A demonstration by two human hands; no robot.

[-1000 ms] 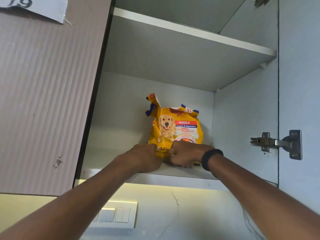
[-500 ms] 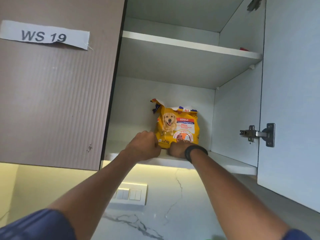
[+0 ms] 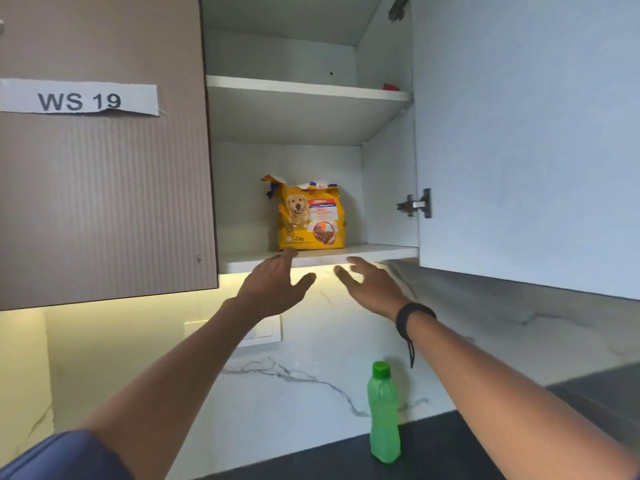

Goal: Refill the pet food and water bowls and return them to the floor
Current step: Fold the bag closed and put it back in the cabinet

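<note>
A yellow dog food bag (image 3: 310, 214) with a dog picture stands upright on the lower shelf (image 3: 381, 252) of an open wall cabinet, its top torn open. My left hand (image 3: 273, 284) hovers just below the shelf's front edge, fingers spread and empty. My right hand (image 3: 372, 284), with a black band on its wrist, is beside it, also spread and empty. Neither hand touches the bag. A green water bottle (image 3: 383, 414) with a green cap stands on the dark counter below. No bowls are in view.
The cabinet's right door (image 3: 526, 140) hangs open toward me with a metal hinge (image 3: 415, 204). The closed left door (image 3: 104, 185) carries a "WS 19" label. An upper shelf (image 3: 304, 90) holds a small red item. A wall switch plate (image 3: 265, 332) sits on the marble backsplash.
Both hands let go of the dog food bag and drew back below the shelf edge, fingers now spread. The view pulled back and down, showing the counter and green bottle.
</note>
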